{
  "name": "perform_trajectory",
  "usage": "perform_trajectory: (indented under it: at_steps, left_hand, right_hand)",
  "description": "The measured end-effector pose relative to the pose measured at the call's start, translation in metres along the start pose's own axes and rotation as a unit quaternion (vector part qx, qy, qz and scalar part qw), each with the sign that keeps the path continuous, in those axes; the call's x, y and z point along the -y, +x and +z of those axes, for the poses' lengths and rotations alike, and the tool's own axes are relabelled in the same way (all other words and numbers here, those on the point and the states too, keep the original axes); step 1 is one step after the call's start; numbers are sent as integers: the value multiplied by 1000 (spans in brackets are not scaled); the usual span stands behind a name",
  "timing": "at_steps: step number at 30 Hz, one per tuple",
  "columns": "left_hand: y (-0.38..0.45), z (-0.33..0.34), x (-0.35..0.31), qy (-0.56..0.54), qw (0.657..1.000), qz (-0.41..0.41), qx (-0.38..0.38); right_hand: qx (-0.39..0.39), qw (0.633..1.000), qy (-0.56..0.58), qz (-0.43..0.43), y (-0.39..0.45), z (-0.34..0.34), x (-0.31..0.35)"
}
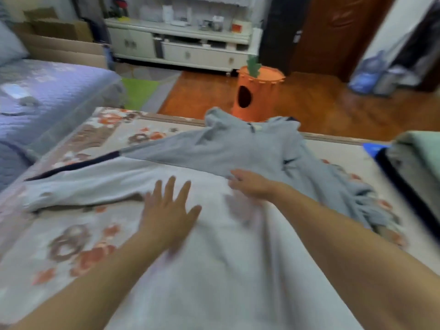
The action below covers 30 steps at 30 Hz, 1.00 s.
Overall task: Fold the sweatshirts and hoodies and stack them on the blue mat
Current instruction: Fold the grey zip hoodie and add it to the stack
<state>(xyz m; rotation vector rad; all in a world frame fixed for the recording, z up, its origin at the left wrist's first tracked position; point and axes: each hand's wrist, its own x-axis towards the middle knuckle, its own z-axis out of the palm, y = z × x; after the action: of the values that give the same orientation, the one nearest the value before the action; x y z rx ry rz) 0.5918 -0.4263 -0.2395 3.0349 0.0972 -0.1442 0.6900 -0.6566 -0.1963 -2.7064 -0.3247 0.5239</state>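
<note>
A: Where is the grey sweatshirt (214, 234) lying?

B: Spread over the flowered bed cover (78, 246), its body running toward the camera. 1 sleeve (78, 189) stretches out left of the body; the other sleeve (190, 151) is lifted and drawn across above it, ending in a dark cuff.

A: And the 2 hands?

B: The left hand (167, 210) lies flat on the sweatshirt, fingers straight and spread, at its left edge. The right hand (250, 184) pinches the fabric of the lifted sleeve, fingers curled round the cloth near the sweatshirt's middle.

A: The mat?

B: Right of the sweatshirt, at the bed's edge, a corner of the blue mat (373, 148) shows under a stack of folded clothes (419, 158). Beyond the sweatshirt's collar stands an orange carrot-shaped bin (257, 91) on the wooden floor.
</note>
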Motion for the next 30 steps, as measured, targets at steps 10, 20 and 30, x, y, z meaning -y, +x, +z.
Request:
perform_trajectory:
  at_steps: [10, 20, 30]
  left_hand:
    - [-70, 33, 5, -38, 994, -96, -24]
    - [-77, 26, -1, -29, 992, -119, -20]
    - [-28, 13, -84, 21, 988, 135, -67]
  right_hand:
    - [-155, 915, -40, 370, -144, -47, -285]
    - [-329, 907, -44, 259, -164, -148, -196]
    - [-179, 722, -662, 85, -184, -217, -267]
